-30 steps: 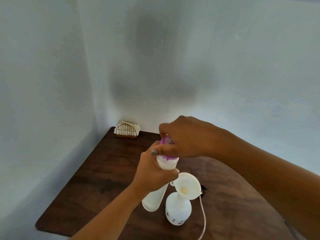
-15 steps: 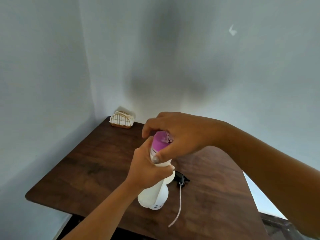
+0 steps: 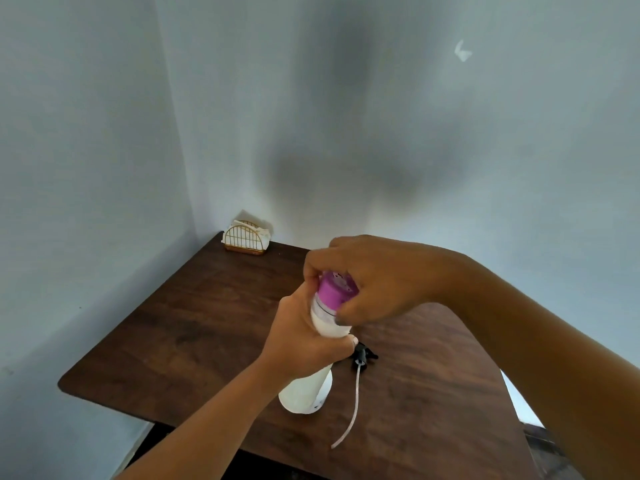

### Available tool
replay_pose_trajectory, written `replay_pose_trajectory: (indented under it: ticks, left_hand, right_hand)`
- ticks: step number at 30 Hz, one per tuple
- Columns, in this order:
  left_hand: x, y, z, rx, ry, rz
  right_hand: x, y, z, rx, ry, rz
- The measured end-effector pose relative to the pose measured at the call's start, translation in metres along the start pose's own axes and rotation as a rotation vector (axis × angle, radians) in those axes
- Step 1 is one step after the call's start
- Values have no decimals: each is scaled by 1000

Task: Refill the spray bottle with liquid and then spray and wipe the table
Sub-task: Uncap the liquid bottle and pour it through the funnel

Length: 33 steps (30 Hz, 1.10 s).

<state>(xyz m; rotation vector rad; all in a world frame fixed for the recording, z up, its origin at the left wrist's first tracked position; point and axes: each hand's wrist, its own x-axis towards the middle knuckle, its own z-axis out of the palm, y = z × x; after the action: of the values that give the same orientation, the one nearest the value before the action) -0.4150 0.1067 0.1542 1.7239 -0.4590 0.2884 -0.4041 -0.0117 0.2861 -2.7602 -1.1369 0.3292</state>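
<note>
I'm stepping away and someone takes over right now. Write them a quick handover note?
Left hand grips the white refill bottle by its body; right hand grips its purple cap.
Black spray head with its tube lies loose on the wooden table.
Napkin holder stands at the far corner.
Done: cannot tell whether liquid is poured yet.
Left: refit the spray head, spray, wipe.

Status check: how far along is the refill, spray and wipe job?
Done: the spray head with its dip tube lies off on the table. In hand: the left hand holds the white refill bottle while the right hand grips its purple cap. Left: refitting the head, spraying, wiping; whether pouring happened is unclear.
</note>
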Motion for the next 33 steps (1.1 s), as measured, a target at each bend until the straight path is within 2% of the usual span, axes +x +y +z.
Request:
replay_pose_trajectory:
  ticks: [4,7,11,13,15,18,23,26,29,33]
  left_hand:
    - [2,-4,-1,-2,0,15]
    - [2,-4,0,9,-24,16]
    - [1,-7,4,-17,-44,7]
    - [2,-10,6,-27,-52,2]
    - [2,-11,7,-33,-52,4]
    - [2,-13,8,-15,-55,12]
    - [-1,-16,14,2,-63,-21]
    - [0,-20,15,21,-26,10]
    - [1,-20,16,31,3,46]
    - [1,-23,18,49,14,44]
  right_hand:
    - [-5,4,1,106,43,59]
    - [-4,7,7,-13,109,120]
    - [-8,7,3,25,-18,-28]
    - [-9,10,3,114,-5,-52]
    - [-7,12,8,159,83,-6]
    - [-5,16,14,40,159,134]
    - [-14,17,8,96,57,9]
    - [-17,23,7,98,159,-28]
    - [-24,33,12,191,269,5]
    - [-32,51,39,489,344,91]
